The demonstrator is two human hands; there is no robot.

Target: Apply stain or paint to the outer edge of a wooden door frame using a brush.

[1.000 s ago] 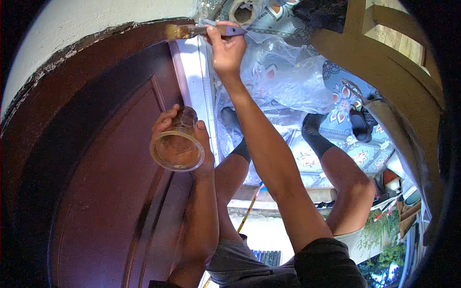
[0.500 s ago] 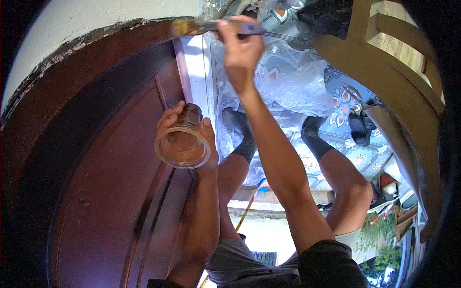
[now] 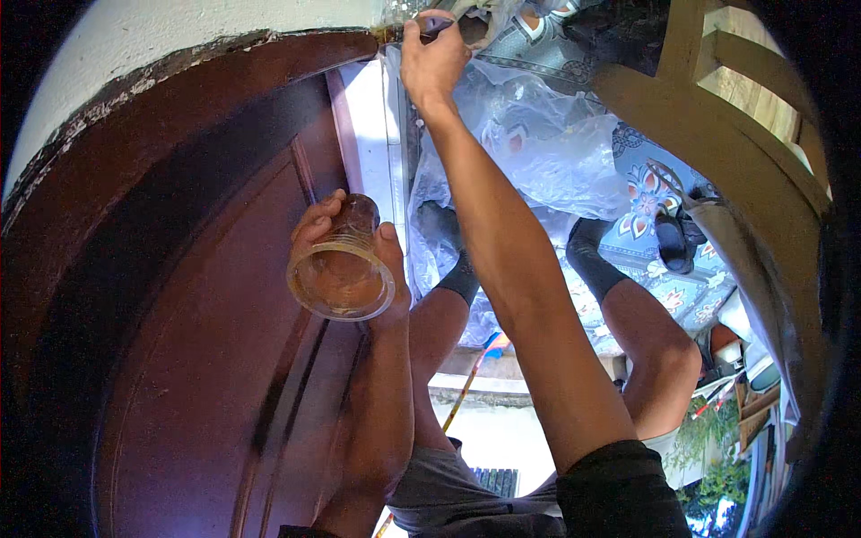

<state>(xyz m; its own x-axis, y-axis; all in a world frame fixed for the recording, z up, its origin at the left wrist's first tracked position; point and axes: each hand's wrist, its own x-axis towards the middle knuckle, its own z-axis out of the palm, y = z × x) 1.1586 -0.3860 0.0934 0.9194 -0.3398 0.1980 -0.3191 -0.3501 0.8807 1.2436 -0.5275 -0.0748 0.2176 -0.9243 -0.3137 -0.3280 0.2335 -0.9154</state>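
My left hand point(image 3: 390, 260) is wrapped round a clear plastic cup point(image 3: 341, 309), tilted so its wide rim faces me, with a dark brown liquid in it. At the top, my right hand point(image 3: 432, 72) grips a paintbrush point(image 3: 437, 27) by its dark handle. Its bristles are at the end of the dark brown door frame point(image 3: 224, 81), beside the white wall point(image 3: 179, 31); my fingers partly hide the brush, and I cannot tell whether the bristles touch the wood. Left of the cup is a reddish-brown panelled door point(image 3: 197, 359).
Clear plastic sheeting point(image 3: 538, 134) covers part of the patterned tile floor point(image 3: 641, 197) around my feet. A brown wooden chair-like frame point(image 3: 717, 134) curves along the right, with a black sandal point(image 3: 673, 242) near it. A thin yellow pole point(image 3: 462, 394) lies between my legs.
My right hand has moved the paintbrush slightly left and up, to the end of the door frame near the wall. The left hand and cup have hardly moved.
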